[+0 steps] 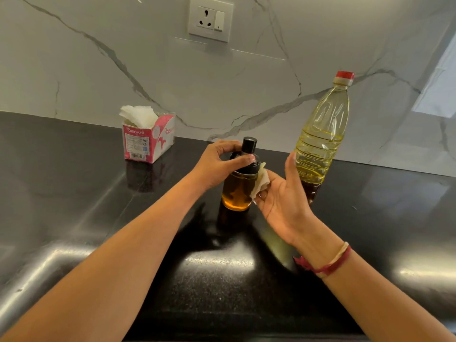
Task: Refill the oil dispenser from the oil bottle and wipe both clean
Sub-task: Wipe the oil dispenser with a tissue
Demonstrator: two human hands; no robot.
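Note:
The oil dispenser [238, 191], a small glass jar with amber oil and a black lid, stands upright mid-counter. My left hand [217, 164] grips its black lid from the left, thumb and fingers curled round the collar. My right hand [281, 196] holds a crumpled white tissue [260, 182] against the jar's right side, pinched by the lower fingers while the thumb points up. The oil bottle [320, 137], clear plastic with yellow oil and a red cap screwed on, stands upright just right of my right hand.
A pink and white tissue box [148, 141] with tissues sticking out stands at the back left by the marble wall. The black counter [74, 193] is glossy. A wall socket [209, 21] sits above.

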